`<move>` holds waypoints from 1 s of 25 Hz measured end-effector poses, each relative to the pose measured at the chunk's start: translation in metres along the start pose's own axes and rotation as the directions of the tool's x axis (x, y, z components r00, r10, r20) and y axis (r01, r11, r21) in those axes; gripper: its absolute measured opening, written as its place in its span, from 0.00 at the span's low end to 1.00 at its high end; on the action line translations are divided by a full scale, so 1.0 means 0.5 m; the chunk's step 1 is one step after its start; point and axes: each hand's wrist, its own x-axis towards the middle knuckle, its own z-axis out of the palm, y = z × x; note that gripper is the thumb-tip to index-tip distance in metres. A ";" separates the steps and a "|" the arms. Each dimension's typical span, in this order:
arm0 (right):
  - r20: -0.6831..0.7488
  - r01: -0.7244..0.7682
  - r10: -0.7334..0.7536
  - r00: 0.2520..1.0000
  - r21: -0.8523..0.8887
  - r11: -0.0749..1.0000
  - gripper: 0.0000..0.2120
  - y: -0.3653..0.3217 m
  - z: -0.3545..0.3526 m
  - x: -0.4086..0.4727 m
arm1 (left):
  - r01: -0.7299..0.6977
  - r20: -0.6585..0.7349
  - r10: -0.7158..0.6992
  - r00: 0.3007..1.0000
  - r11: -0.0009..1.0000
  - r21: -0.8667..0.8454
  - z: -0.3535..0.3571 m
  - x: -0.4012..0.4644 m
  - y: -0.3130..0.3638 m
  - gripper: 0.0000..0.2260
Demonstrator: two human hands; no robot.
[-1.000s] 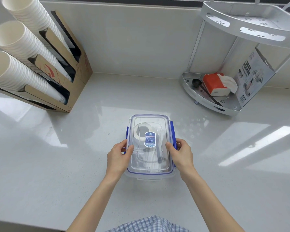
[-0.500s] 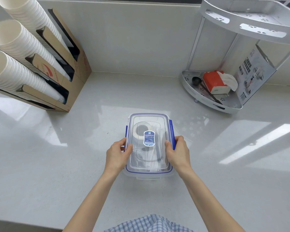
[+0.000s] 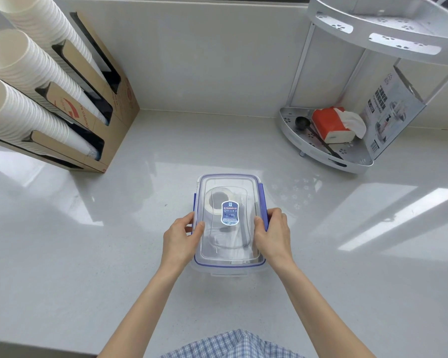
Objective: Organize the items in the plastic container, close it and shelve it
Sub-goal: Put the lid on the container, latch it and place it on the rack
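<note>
**Clear plastic box is closed on top, side clips in the hands**

Clear plastic with blue trim: the plastic container (image 3: 228,223) stands on the counter (image 3: 88,254), near the middle and toward the front edge. Its lid (image 3: 229,192) lies flat on the box, and a roll of tape (image 3: 217,201) and some thin items show through it, so the organizing seems finished. The left hand (image 3: 183,235) grips the left long side, thumb on the lid and fingers curled round the edge. The right hand (image 3: 273,232) grips the right long side in the same way, over the blue side clip (image 3: 262,202). I cannot tell if the two side clips are fully snapped down; the clip at the near end looks clear and its state is not sure. What is left, in my judgement: to finish the latching and to carry the box to the white corner shelf (image 3: 321,153) at the back right corner of the counter.
</note>
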 end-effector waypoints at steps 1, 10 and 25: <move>0.003 0.000 0.000 1.000 -0.001 1.000 0.11 0.000 -0.001 -0.001 | -0.003 -0.001 0.003 1.000 1.000 0.001 -0.001 -0.001 -0.001 0.13; 0.018 -0.048 0.047 0.999 0.087 0.995 0.12 0.008 -0.009 0.003 | 0.280 0.185 -0.241 0.953 0.933 -0.227 -0.016 0.011 -0.026 0.26; 0.043 -0.076 0.072 0.997 0.114 0.991 0.15 0.004 -0.011 0.002 | 0.222 0.168 -0.173 0.970 0.912 -0.344 -0.015 0.006 -0.011 0.10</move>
